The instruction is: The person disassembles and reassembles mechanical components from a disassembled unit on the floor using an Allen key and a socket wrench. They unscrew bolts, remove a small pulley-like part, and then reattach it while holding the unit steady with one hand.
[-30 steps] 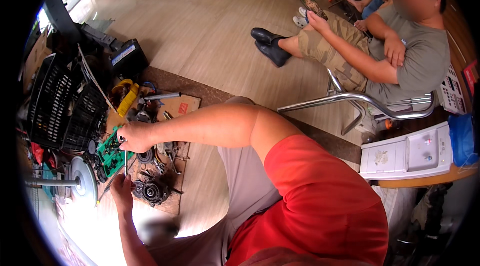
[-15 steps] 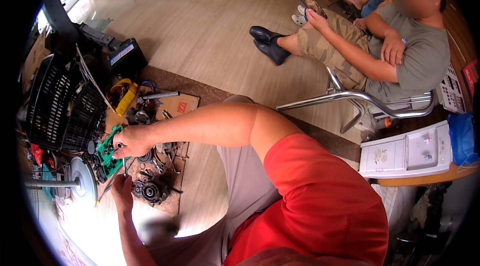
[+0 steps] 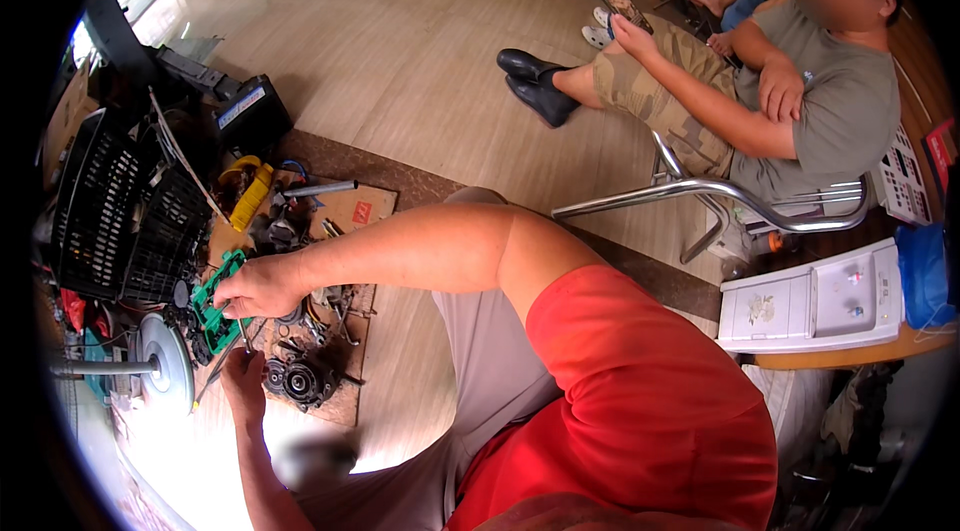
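A slim silver wrench (image 3: 245, 334) stands between my two hands, most of it covered by fingers. My right hand (image 3: 262, 288) reaches across and is closed around its upper end, just over a green tool case (image 3: 213, 307). My left hand (image 3: 243, 374) is below, its fingers pinched on the lower end. Small fittings in the case are too small to name. Close to my left hand, on the right, lies a dark round engine part (image 3: 302, 381) on a sheet of cardboard (image 3: 345, 396).
Black plastic crates (image 3: 95, 206) and a grey disc on a metal pole (image 3: 163, 363) stand at the left. A car-type battery (image 3: 253, 116) and a yellow container (image 3: 253, 199) lie beyond. At right, a person (image 3: 820, 101) sits on a metal-framed chair (image 3: 700, 189), holding a phone.
My right hand has turned slightly and shifted left, so the wrench's round end no longer shows. My left hand stays nearly in place. The seated person's head has shifted slightly right.
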Demonstrator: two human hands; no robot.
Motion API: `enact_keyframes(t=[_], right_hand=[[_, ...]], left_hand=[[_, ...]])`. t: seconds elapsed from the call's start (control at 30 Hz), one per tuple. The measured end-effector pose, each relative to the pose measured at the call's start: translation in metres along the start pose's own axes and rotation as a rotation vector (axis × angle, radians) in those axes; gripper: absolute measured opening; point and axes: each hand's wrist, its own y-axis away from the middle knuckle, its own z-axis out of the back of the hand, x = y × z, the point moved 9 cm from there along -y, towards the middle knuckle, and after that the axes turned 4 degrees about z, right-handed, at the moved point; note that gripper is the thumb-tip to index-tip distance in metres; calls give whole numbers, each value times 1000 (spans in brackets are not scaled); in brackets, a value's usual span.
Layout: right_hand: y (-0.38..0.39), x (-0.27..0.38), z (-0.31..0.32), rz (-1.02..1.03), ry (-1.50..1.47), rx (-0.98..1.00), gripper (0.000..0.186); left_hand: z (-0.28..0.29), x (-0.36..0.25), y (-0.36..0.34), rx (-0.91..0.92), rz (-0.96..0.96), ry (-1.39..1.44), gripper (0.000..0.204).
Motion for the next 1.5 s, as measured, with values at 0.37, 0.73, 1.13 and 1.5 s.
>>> enact_keyframes(t=[0.37,0.73,1.13,1.5], right_hand=[[6,2,-12,-54,-157,127,41],[-1,9,-18,29,-153,149,48],[-1,1,-1,14,13,-43,46],[2,9,-19,-121,-311,149,45]], left_hand=[[-5,-12,2,-10,-72,-61,19],[-3,4,-3,30,-59,-26,7],[-3,12,-2,-33,100,119,8],[-1,-3,4,-24,31,88,11]])
